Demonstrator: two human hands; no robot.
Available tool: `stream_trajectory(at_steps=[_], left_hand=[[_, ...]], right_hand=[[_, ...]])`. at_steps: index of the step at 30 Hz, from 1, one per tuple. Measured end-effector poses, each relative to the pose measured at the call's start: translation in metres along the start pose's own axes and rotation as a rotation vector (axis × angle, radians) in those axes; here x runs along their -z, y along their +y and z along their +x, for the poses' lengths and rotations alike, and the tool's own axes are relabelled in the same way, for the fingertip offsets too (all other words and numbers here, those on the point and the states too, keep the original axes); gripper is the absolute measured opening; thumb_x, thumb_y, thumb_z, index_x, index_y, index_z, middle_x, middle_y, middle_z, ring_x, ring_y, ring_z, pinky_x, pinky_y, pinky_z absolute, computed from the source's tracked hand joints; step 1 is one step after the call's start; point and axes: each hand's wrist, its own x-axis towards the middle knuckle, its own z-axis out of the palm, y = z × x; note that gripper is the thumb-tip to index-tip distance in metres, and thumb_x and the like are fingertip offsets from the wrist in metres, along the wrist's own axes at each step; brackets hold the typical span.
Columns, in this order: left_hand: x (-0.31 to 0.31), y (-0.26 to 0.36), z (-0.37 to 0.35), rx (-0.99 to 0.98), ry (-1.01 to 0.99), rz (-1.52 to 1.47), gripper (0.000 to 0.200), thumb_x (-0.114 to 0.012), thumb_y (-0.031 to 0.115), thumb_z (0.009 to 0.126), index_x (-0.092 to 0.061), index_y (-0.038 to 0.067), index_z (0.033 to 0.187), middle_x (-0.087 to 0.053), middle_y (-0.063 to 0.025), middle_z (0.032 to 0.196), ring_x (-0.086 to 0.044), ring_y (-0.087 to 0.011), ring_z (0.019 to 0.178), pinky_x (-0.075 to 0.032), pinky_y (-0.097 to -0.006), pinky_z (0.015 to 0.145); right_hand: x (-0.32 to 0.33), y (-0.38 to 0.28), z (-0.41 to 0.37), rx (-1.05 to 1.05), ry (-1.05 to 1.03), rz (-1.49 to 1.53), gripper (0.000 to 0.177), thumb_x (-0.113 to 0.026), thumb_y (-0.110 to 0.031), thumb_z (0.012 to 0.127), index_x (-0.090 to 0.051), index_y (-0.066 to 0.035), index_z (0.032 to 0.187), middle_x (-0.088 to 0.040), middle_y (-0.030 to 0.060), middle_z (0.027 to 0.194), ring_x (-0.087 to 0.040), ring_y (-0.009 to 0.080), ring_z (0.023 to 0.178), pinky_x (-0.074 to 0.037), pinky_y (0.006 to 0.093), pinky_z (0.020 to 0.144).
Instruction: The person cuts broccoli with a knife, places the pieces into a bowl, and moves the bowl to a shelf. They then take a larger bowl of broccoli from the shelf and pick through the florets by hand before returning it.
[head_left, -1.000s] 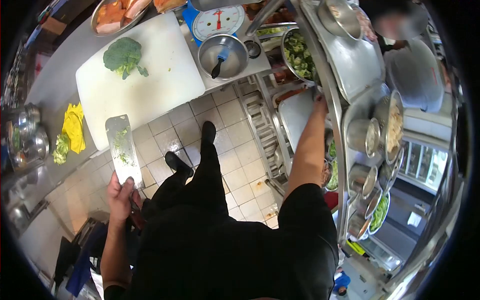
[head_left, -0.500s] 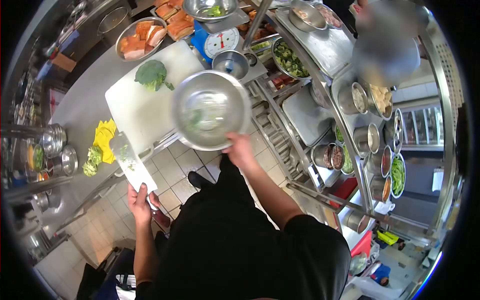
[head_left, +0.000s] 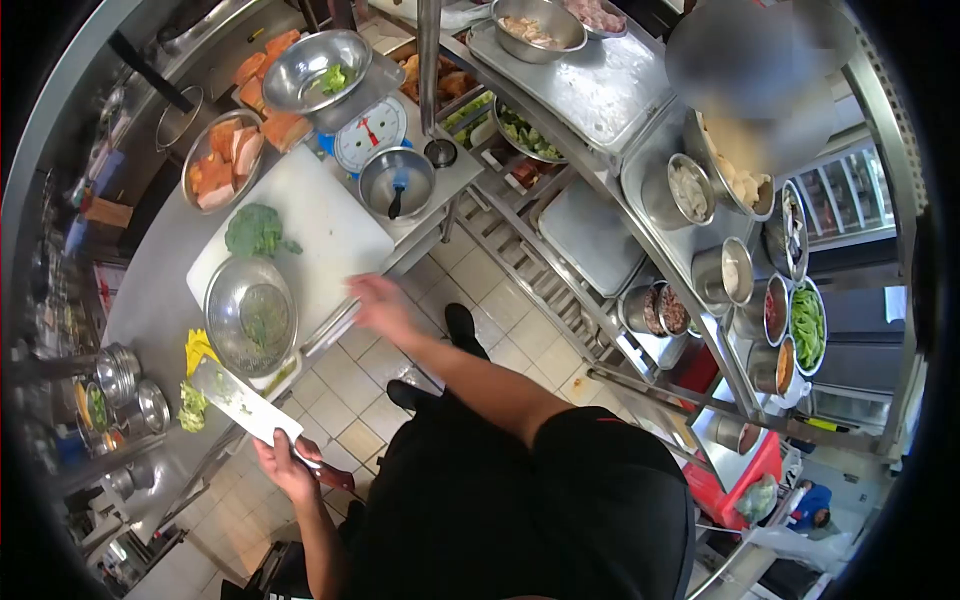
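Note:
My left hand (head_left: 290, 466) is closed around a wide cleaver (head_left: 243, 402), gripping it where the blade meets the dark red handle; green bits stick to the blade. A steel bowl (head_left: 222, 300) with small green scraps inside rests on the near left part of the white cutting board (head_left: 345, 225). Just behind it lies a broccoli head (head_left: 255, 231). My right hand (head_left: 380, 303), slightly blurred, is over the board's right front edge, apart from the bowl, with fingers apart and nothing in them. Yellow cloth (head_left: 198, 350) and a pale green stalk (head_left: 192, 407) lie left of the cleaver.
Behind the board are a bowl of meat (head_left: 222, 165), a dial scale (head_left: 370, 135) under another bowl (head_left: 315, 75), and a small pot (head_left: 396, 183). A shelf rack (head_left: 655, 215) with food containers stands right. A blurred person (head_left: 750, 80) is at the upper right.
The steel bowl has gone from my right hand onto the board at the left. My right hand has let go of it and moved left. The view has shifted too.

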Motion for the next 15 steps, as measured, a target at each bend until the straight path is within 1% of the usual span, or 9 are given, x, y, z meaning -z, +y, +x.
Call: stream_trajectory(at_steps=[1,2,3,4,6,9,10,12,15], left_hand=[[-0.012,0.006,-0.002,-0.001,-0.029,-0.004,0.022,-0.052,0.019,0.101,-0.045,0.003,0.115,-0.05,-0.0048,0.059,-0.047,-0.0141,0.041,-0.043,-0.0279,0.041],[-0.018,0.0,0.0,0.003,-0.056,0.025,0.023,-0.052,0.019,0.101,-0.044,0.003,0.116,-0.051,-0.0049,0.062,-0.048,-0.0135,0.042,-0.044,-0.0275,0.041],[-0.019,-0.008,-0.002,0.011,-0.08,0.058,0.025,-0.053,0.019,0.101,-0.043,0.002,0.117,-0.053,-0.005,0.065,-0.049,-0.0128,0.043,-0.045,-0.0271,0.041],[-0.02,-0.017,-0.003,0.022,-0.107,0.095,0.027,-0.054,0.02,0.102,-0.042,0.001,0.118,-0.054,-0.005,0.068,-0.05,-0.0122,0.044,-0.046,-0.0268,0.041],[-0.025,-0.037,-0.004,0.077,-0.211,0.195,0.025,-0.054,0.019,0.101,-0.042,0.002,0.116,-0.055,-0.0057,0.074,-0.051,-0.011,0.048,-0.048,-0.0263,0.043],[-0.045,-0.07,-0.006,0.212,-0.317,0.283,0.025,-0.054,0.019,0.101,-0.042,0.003,0.116,-0.055,-0.0056,0.076,-0.052,-0.0116,0.05,-0.048,-0.0266,0.044],[-0.067,-0.062,-0.009,0.328,-0.312,0.338,0.023,-0.054,0.015,0.1,-0.045,0.001,0.116,-0.056,-0.0043,0.074,-0.053,-0.0095,0.054,-0.051,-0.0259,0.051],[-0.083,-0.076,-0.013,0.422,-0.37,0.349,0.022,-0.054,0.014,0.099,-0.046,0.001,0.114,-0.056,-0.0034,0.071,-0.054,-0.0094,0.054,-0.05,-0.0262,0.051],[-0.102,-0.082,-0.021,0.382,-0.451,0.583,0.018,-0.055,0.012,0.098,-0.048,0.0,0.108,-0.057,-0.0027,0.069,-0.055,-0.009,0.054,-0.047,-0.0259,0.05]], right_hand=[[0.05,-0.003,0.004,0.092,0.141,0.083,0.02,-0.061,-0.016,0.096,-0.064,-0.003,0.111,-0.07,0.0051,0.095,-0.066,0.0167,0.073,-0.055,0.0319,0.057],[0.101,-0.013,0.007,0.287,0.224,0.169,0.019,-0.057,-0.011,0.094,-0.063,0.0,0.108,-0.068,0.0069,0.093,-0.063,0.0165,0.069,-0.054,0.0303,0.055],[0.157,-0.024,0.019,0.224,0.47,0.044,0.022,-0.048,-0.011,0.094,-0.062,-0.002,0.109,-0.067,0.0086,0.089,-0.063,0.0181,0.066,-0.053,0.0321,0.053],[0.228,-0.018,0.038,0.34,0.519,0.023,0.027,-0.042,-0.016,0.098,-0.06,-0.002,0.111,-0.066,0.0097,0.086,-0.064,0.0186,0.063,-0.052,0.0328,0.051],[0.338,-0.044,0.081,0.041,0.799,-0.203,0.025,-0.046,-0.019,0.095,-0.062,-0.004,0.107,-0.066,0.0106,0.089,-0.064,0.0199,0.063,-0.051,0.0327,0.05],[0.467,-0.065,0.141,0.119,0.816,-0.282,0.027,-0.05,-0.028,0.099,-0.061,-0.004,0.103,-0.066,0.0135,0.084,-0.063,0.0261,0.055,-0.051,0.0371,0.044],[0.503,-0.074,0.156,0.162,0.801,-0.283,0.03,-0.051,-0.032,0.101,-0.06,-0.004,0.101,-0.065,0.0149,0.081,-0.062,0.0287,0.051,-0.051,0.0385,0.042],[0.532,-0.101,0.176,0.223,0.747,-0.218,0.028,-0.051,-0.03,0.101,-0.059,-0.003,0.104,-0.065,0.0158,0.083,-0.063,0.0298,0.053,-0.052,0.0395,0.043],[0.534,-0.127,0.2,0.207,0.719,-0.009,0.025,-0.052,-0.027,0.1,-0.057,-0.003,0.108,-0.066,0.0173,0.085,-0.064,0.0315,0.056,-0.053,0.041,0.044]])
